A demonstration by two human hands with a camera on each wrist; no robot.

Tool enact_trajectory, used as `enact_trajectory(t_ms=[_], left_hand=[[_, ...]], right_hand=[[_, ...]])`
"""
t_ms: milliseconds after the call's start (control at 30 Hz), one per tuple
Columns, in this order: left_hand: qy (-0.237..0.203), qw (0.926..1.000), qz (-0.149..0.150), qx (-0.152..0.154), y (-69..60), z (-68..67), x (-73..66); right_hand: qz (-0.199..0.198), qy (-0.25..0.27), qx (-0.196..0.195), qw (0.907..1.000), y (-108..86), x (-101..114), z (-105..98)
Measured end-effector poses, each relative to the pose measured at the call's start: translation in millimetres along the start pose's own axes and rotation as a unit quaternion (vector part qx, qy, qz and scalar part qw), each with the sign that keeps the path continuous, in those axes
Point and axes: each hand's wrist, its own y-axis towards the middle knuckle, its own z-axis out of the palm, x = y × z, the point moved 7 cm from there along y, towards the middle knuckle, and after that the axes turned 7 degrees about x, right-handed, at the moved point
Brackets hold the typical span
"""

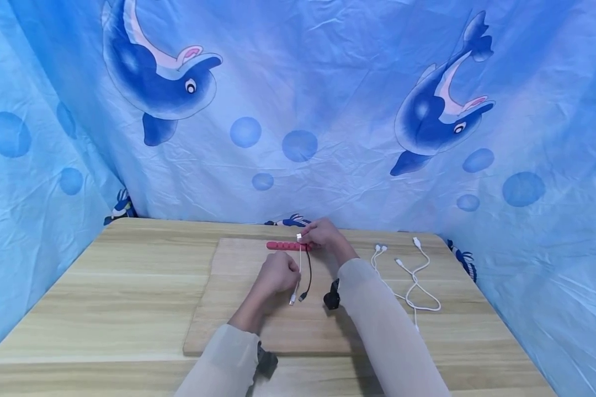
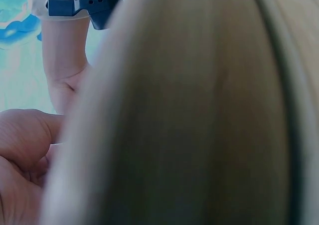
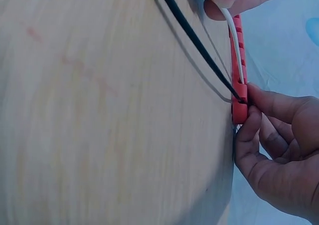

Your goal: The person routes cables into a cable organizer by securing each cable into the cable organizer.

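A red cable holder strip (image 1: 280, 246) with several slots lies near the far edge of a wooden board (image 1: 218, 309). My right hand (image 1: 323, 234) is at the strip's right end, pinching a white USB cable (image 3: 234, 40) just behind the holder, by its white plug (image 1: 299, 236). A black cable (image 1: 310, 273) runs through the slot at that end. Nearer me, my left hand (image 1: 278, 271) pinches the white cable in front of the strip. In the left wrist view, blurred wood hides most of the left hand (image 2: 22, 160).
White cables (image 1: 417, 286) lie looped on the table (image 1: 119, 286) to the right of the board. A blue dolphin-printed curtain (image 1: 298, 99) hangs behind and at both sides. Each forearm wears a black wrist camera (image 1: 331, 296).
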Motion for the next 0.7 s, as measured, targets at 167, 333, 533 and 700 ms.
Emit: enact_trajectory(t_ms=[167, 333, 533, 700], left_hand=[[-0.013, 0.9999, -0.006, -0.002, 1.1, 0.6, 0.2], [-0.016, 0.9998, -0.009, 0.002, 0.7, 1.8, 1.0], [-0.006, 0.9999, 0.004, -0.011, 0.1, -0.1, 0.3], [-0.005, 0.9999, 0.008, -0.012, 0.2, -0.5, 0.9]], right_hand=[[-0.013, -0.022, 0.009, 0.9996, -1.9, 1, -4], [-0.034, -0.024, 0.025, 0.9988, -6.4, 4, -7], [-0.068, -0.040, 0.048, 0.9958, -12.0, 13, -14], [-0.086, -0.034, 0.059, 0.9940, -16.0, 18, -25]])
